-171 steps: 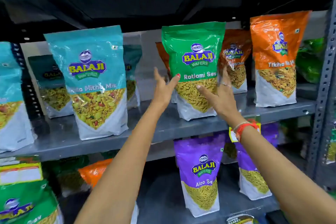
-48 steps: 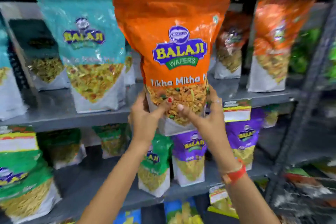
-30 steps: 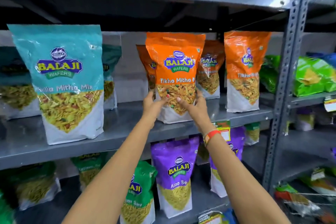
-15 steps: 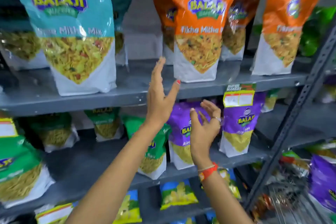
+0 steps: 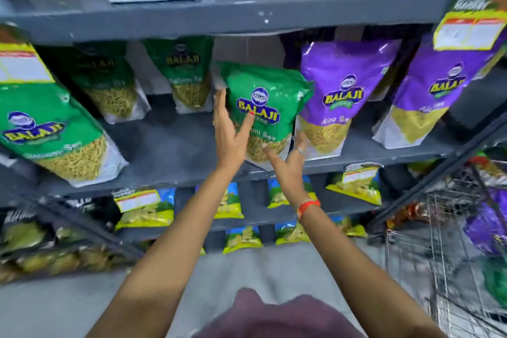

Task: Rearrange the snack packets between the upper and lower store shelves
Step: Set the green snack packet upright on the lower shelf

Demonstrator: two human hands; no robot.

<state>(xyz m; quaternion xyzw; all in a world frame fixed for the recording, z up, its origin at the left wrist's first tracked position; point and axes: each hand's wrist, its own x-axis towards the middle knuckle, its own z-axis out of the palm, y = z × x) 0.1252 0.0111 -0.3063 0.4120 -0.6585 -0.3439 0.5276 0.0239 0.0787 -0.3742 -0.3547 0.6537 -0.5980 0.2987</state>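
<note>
A green Balaji Ratlami Sev packet [image 5: 264, 90] leans tilted at the front of the lower grey shelf [image 5: 170, 153]. My left hand [image 5: 227, 129] clasps its left side, thumb across the front. My right hand [image 5: 288, 158] cups its lower right corner. Close on its right stands a purple Aloo Sev packet [image 5: 343, 85], with a second purple packet [image 5: 433, 96] further right. More green packets stand behind [image 5: 186, 71] and at the left [image 5: 46, 129]. Only the white bottoms of packets show on the upper shelf [image 5: 219, 20].
Yellow-and-blue packets [image 5: 145, 208] fill the shelves below. A wire trolley [image 5: 452, 241] with purple packets stands at the right. A slanted metal upright [image 5: 439, 173] borders the shelf on the right. Price tags [image 5: 469, 27] hang from the upper shelf edge.
My view dropped from the upper shelf, where the orange packet was left, to the lower one. Both hands came down from open in the air and closed on the green packet.
</note>
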